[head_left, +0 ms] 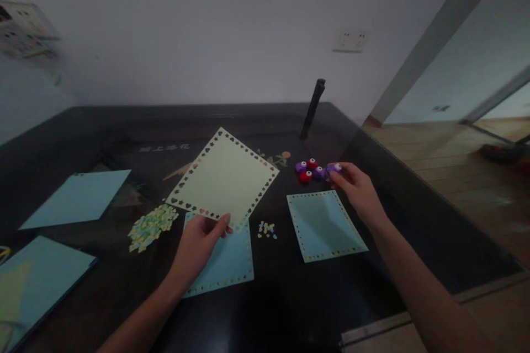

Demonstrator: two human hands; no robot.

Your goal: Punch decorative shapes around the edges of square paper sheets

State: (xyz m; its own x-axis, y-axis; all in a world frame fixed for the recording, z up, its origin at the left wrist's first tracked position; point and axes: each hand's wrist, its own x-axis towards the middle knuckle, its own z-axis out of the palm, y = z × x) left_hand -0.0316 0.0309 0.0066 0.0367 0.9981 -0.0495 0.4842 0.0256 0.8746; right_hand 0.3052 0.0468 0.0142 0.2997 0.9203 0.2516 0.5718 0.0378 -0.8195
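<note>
In my left hand (pixel 205 237) is a pale yellow sheet of paper (pixel 226 174), pinched at its near corner and tilted above the table. Small punched shapes line its edges. Under it lies a blue sheet (pixel 226 265) with a punched border, partly hidden. My right hand (pixel 354 187) has its thumb and fingers closed on a small purple craft punch (pixel 332 169) with a white top. Beside that stand several more punches, red ones (pixel 305 176) and purple ones (pixel 301 166). Just nearer to me lies another blue sheet (pixel 327 226) with a punched border.
A heap of yellow and blue paper bits (pixel 153 225) lies left of centre, with a smaller scatter (pixel 267 229) between the sheets. Plain blue sheets (pixel 78 198) rest at the left. A black upright post (pixel 312 109) stands toward the back of the dark table (pixel 285 309).
</note>
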